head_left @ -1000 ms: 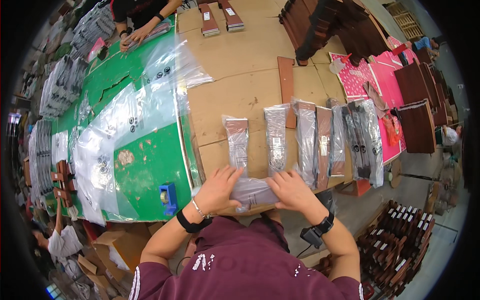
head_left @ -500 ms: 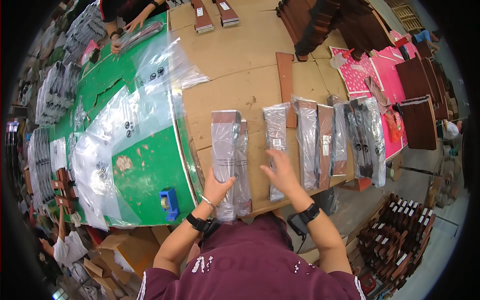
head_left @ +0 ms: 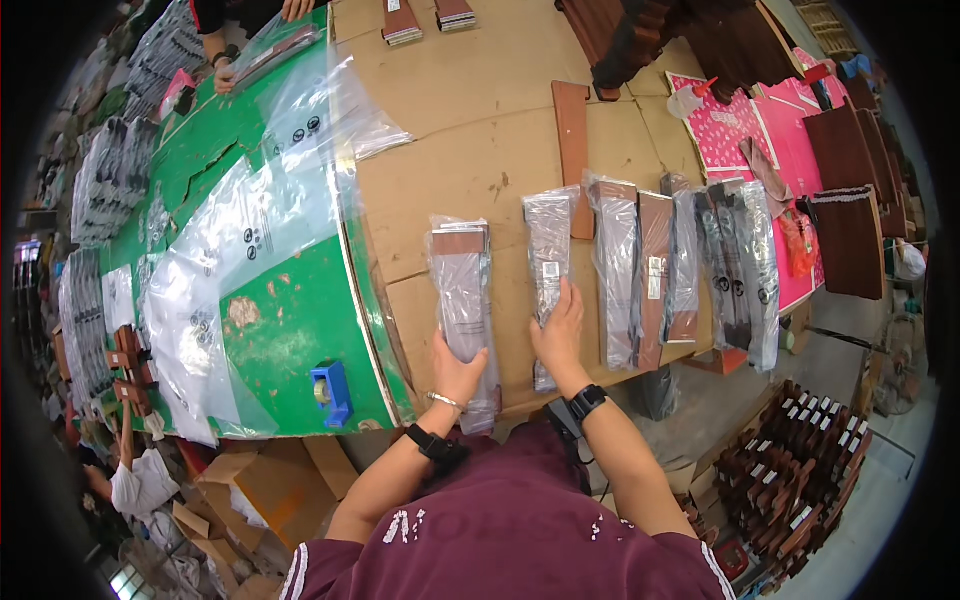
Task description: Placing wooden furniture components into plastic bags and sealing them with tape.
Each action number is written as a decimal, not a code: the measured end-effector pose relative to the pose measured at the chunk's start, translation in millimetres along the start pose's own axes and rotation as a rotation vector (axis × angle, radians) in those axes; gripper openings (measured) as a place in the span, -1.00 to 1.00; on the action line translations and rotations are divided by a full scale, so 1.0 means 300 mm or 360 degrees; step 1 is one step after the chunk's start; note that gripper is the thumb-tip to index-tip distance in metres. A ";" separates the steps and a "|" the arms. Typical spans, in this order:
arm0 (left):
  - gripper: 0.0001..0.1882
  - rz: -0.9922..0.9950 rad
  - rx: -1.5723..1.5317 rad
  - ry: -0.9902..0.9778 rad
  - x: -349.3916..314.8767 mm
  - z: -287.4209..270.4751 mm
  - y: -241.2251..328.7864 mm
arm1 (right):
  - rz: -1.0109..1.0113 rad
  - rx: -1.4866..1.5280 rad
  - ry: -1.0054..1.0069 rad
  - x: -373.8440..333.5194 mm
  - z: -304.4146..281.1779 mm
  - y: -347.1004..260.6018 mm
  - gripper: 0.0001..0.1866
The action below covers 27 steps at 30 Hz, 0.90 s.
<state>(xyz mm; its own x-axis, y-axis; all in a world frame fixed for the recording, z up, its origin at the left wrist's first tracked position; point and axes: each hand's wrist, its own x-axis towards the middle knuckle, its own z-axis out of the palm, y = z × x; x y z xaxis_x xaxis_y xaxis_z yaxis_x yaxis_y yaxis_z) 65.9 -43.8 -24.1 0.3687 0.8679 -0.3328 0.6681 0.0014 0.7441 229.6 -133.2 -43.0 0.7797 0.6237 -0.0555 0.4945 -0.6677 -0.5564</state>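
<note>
On the cardboard-covered table in front of me lies a stack of reddish-brown boards in clear plastic bags (head_left: 463, 285). My left hand (head_left: 458, 372) is closed across its near part, thumb on the right edge and fingers on the left. To its right, apart from it, lies a narrower plastic-wrapped bundle (head_left: 550, 235) with a small white label. My right hand (head_left: 559, 335) grips its near half, thumb along the left edge and fingers along the right. The undersides of both packs are hidden.
Further right lie several bagged board packs (head_left: 617, 270). A bare brown board (head_left: 572, 140) lies beyond. On the green surface (head_left: 285, 345) at left are clear plastic bags (head_left: 190, 300) and a blue tape dispenser (head_left: 331, 393). A co-worker's hand (head_left: 225, 76) handles a bagged piece at the far left.
The left stack's two packs, offset side by side before, now lie nearly lined up under my left hand. My right hand has come down from above the narrow bundle and closed on it.
</note>
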 end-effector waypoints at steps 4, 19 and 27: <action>-0.10 -0.0060 -0.0191 -0.0049 -0.008 -0.002 0.020 | 0.0021 0.0186 0.0033 -0.008 0.005 0.036 -0.10; -0.08 0.0113 -0.0042 -0.0092 0.012 0.039 0.044 | 0.0141 0.0500 0.0058 -0.138 0.044 -0.017 -0.20; -0.09 0.0143 -0.0074 -0.0129 0.001 0.048 0.057 | 0.0114 0.0404 0.0073 -0.126 0.003 0.000 -0.18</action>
<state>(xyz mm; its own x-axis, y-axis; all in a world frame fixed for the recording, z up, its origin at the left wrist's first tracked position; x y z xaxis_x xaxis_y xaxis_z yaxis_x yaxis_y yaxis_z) 86.8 -50.6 -19.7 0.4779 0.8228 -0.3077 0.5998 -0.0498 0.7986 199.8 -156.5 -41.7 0.8287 0.5556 -0.0680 0.3297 -0.5827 -0.7428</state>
